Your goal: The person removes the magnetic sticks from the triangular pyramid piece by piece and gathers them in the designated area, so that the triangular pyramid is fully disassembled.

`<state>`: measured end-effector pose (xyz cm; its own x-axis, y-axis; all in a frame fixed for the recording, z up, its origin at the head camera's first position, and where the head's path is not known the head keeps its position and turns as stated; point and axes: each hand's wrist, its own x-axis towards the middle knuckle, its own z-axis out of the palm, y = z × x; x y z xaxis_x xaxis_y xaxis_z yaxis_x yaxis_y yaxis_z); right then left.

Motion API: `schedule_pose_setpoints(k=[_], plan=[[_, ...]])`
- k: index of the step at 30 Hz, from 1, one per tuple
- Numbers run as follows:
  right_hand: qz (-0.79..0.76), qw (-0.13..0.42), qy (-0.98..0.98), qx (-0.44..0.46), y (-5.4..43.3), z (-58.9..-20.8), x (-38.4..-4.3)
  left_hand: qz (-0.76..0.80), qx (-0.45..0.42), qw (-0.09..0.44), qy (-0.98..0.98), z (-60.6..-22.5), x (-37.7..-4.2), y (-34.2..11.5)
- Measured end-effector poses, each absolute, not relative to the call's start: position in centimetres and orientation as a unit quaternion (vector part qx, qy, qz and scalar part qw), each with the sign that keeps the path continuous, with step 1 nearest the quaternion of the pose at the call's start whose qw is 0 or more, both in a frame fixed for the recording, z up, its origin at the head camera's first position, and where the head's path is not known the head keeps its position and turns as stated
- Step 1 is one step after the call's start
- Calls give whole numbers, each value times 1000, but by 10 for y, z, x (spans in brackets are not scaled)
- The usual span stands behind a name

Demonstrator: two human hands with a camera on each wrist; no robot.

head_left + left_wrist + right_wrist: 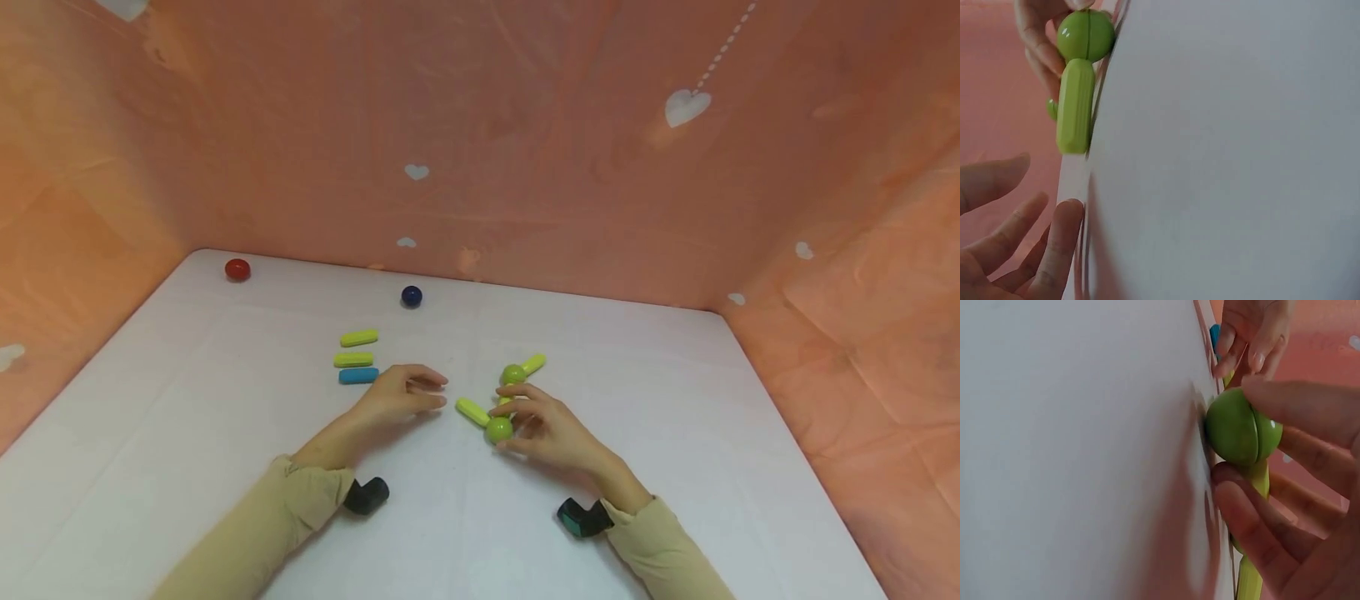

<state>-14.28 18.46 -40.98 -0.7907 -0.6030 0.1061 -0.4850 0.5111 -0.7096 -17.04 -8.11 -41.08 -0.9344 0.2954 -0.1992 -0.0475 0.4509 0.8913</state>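
My right hand (551,429) pinches a glossy green ball (498,430), the thumb against it and the other fingers curled around its far side. From that ball a yellow-green rod (472,412) juts toward the left hand. Another yellow-green rod (506,404), partly hidden by fingers, links it to a second green ball (513,374), which bears a further rod (534,363). In the left wrist view, the near ball (1085,37) and its rod (1075,106) are joined end-on. My left hand (397,393) holds nothing; its fingers are apart, short of the rod's free end.
Left of the left hand lie a blue rod (358,376) and two loose yellow-green rods, one nearer (353,359) and one farther (359,337). A dark blue ball (412,296) and a red ball (237,269) sit toward the back of the white table (637,358). Orange cloth (525,167) surrounds it.
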Motion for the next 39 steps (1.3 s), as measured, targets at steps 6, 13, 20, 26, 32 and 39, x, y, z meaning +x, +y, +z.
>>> schedule_pose_setpoints(k=[6,13,20,26,32,39], plan=[[-380,69,863,-325,181,-411,-144,517,88,174,834,-415,-173,-70],[-371,56,869,-323,176,-412,-149,507,133,184,831,-416,-173,-62],[-378,65,869,-312,175,-413,-152,492,129,183,841,-415,-172,-59],[-384,66,868,-307,175,-415,-153,492,128,176,843,-416,-171,-60],[-385,36,872,-300,174,-415,-154,488,116,174,847,-418,-170,-62],[-373,-17,888,-268,170,-416,-156,498,120,167,842,-419,-170,-62]])
